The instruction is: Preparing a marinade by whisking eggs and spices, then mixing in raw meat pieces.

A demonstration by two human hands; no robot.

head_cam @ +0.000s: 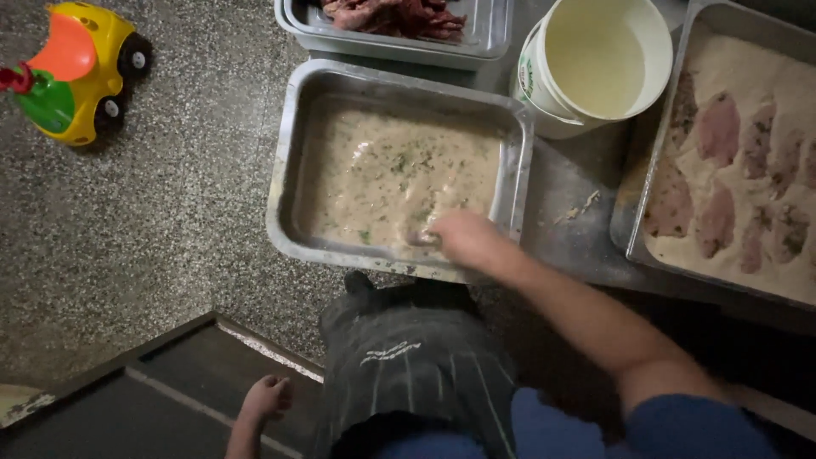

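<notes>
Our right hand point(459, 238) dips its blurred fingertips into the herb-flecked batter point(391, 174) in the steel pan point(285, 170) in the middle; whether it grips anything we cannot tell. Our left hand point(268, 397) rests loosely curled, near, on a dark board point(153, 399). Right lies a tray of breaded cutlets point(731, 161), far a white bucket point(599, 59).

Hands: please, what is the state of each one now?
Left hand: loosely curled, holds nothing, rests by the dark step edge.
Right hand: dipped in the herb-flecked batter of the rectangular metal tray; grip cannot be told.
</notes>
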